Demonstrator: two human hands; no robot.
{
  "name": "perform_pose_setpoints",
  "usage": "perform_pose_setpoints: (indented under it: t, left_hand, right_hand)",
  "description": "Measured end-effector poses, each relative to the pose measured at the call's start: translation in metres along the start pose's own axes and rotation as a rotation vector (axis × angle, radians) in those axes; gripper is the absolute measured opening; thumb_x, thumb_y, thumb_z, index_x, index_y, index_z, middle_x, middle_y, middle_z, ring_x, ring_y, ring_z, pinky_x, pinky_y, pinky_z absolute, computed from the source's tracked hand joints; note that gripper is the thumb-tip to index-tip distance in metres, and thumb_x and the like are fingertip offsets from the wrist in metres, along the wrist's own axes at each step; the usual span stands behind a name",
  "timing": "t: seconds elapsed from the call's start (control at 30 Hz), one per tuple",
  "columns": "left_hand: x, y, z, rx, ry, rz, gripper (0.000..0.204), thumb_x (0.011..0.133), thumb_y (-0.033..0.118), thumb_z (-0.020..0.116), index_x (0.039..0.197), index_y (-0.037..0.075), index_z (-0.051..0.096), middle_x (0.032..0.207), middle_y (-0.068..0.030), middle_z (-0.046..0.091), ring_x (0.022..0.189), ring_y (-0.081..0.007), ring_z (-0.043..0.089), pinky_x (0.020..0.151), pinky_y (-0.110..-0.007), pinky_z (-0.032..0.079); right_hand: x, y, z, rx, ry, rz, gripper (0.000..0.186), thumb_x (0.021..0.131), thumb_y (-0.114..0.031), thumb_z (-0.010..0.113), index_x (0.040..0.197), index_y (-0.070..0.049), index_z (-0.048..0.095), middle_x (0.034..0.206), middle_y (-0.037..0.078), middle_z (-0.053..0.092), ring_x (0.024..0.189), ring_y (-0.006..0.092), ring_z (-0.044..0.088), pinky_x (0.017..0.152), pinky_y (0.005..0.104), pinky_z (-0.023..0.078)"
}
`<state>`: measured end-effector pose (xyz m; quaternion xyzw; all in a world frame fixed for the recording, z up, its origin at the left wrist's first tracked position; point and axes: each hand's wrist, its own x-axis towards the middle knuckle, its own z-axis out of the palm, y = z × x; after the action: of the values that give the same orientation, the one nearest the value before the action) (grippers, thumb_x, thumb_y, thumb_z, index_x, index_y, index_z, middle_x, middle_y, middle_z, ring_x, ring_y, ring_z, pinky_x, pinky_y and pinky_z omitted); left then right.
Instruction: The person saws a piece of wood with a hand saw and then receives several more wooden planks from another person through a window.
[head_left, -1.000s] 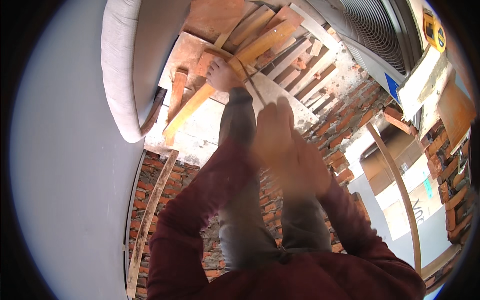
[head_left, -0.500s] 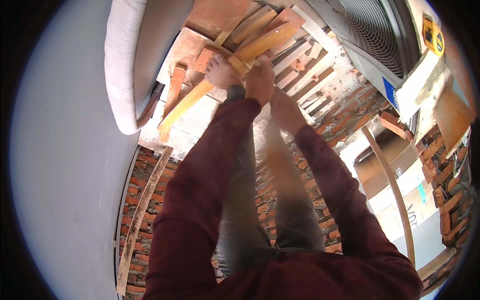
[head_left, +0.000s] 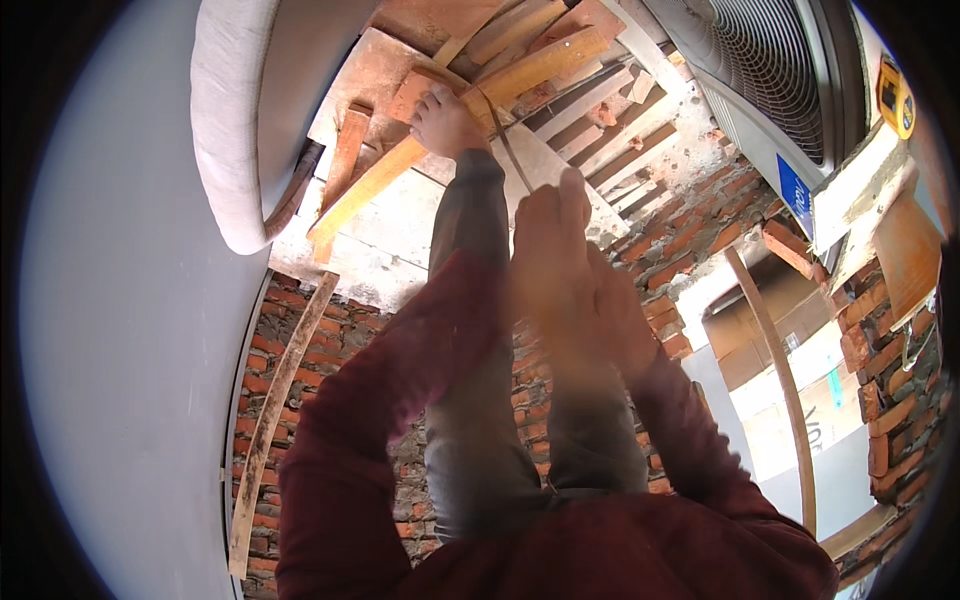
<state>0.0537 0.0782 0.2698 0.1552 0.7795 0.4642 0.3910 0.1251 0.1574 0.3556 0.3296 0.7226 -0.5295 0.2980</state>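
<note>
Both of my hands are drawn back between my knees, closed together around the handle of a handsaw. My left hand [head_left: 545, 240] is in front, and my right hand [head_left: 615, 315] sits behind and below it, somewhat blurred. The handle is hidden in my fingers. From them the thin dark saw blade [head_left: 508, 145] runs up to the edge of a long yellowish wooden strip [head_left: 385, 185]. My bare left foot [head_left: 445, 120] presses on this strip, beside the blade. Under the strip is a reddish wood block [head_left: 410, 95]. My other foot is hidden behind my hands.
Several loose wood pieces [head_left: 610, 155] lie beyond the strip. An outdoor air-conditioner unit [head_left: 770, 80] stands at upper right, with a yellow tape measure [head_left: 895, 95] near it. Cardboard boxes [head_left: 765, 330] are at right. A padded white pipe [head_left: 232, 130] hangs at left above brick paving [head_left: 300, 350].
My two hands have pulled the saw back toward my body, baring more of its blade. My left foot has stayed on the wooden strip. The view has shifted slightly.
</note>
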Motion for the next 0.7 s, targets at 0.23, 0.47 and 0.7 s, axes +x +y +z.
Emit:
perform_pose_setpoints:
  t: [0.23, 0.47, 0.7]
  left_hand:
    - [0.034, -0.058, 0.035, -0.03, -0.08, -0.068, 0.021, 0.089, 0.008, 0.052, 0.107, -0.002, 0.047, 0.066, -0.0132, 0.057, 0.059, -0.0319, 0.059, 0.056, -0.044, 0.046]
    - [0.07, -0.085, 0.048, 0.278, 0.106, 0.131, 0.042, 0.102, 0.034, 0.033, 0.086, -0.001, 0.051, 0.068, -0.0135, 0.06, 0.062, -0.031, 0.059, 0.06, -0.043, 0.047]
    - [0.009, -0.02, 0.023, 0.093, -0.062, -0.062, 0.025, 0.098, 0.023, 0.041, 0.095, 0.0, 0.05, 0.066, -0.0142, 0.057, 0.057, -0.0317, 0.057, 0.058, -0.044, 0.045]
  right_hand:
    - [0.027, 0.041, 0.009, -0.246, 0.056, -0.114, 0.033, 0.097, -0.015, 0.039, 0.124, 0.002, 0.048, 0.114, 0.031, 0.055, 0.086, 0.0467, 0.061, 0.062, 0.0551, 0.048]
    - [0.094, 0.063, 0.013, -0.007, 0.171, -0.081, 0.018, 0.096, -0.015, 0.042, 0.107, -0.001, 0.048, 0.096, 0.03, 0.056, 0.078, 0.0539, 0.055, 0.065, 0.0575, 0.046]
    - [0.023, 0.027, 0.007, -0.074, 0.071, -0.089, 0.028, 0.098, -0.018, 0.039, 0.12, -0.004, 0.049, 0.099, 0.029, 0.06, 0.078, 0.0518, 0.059, 0.067, 0.06, 0.046]
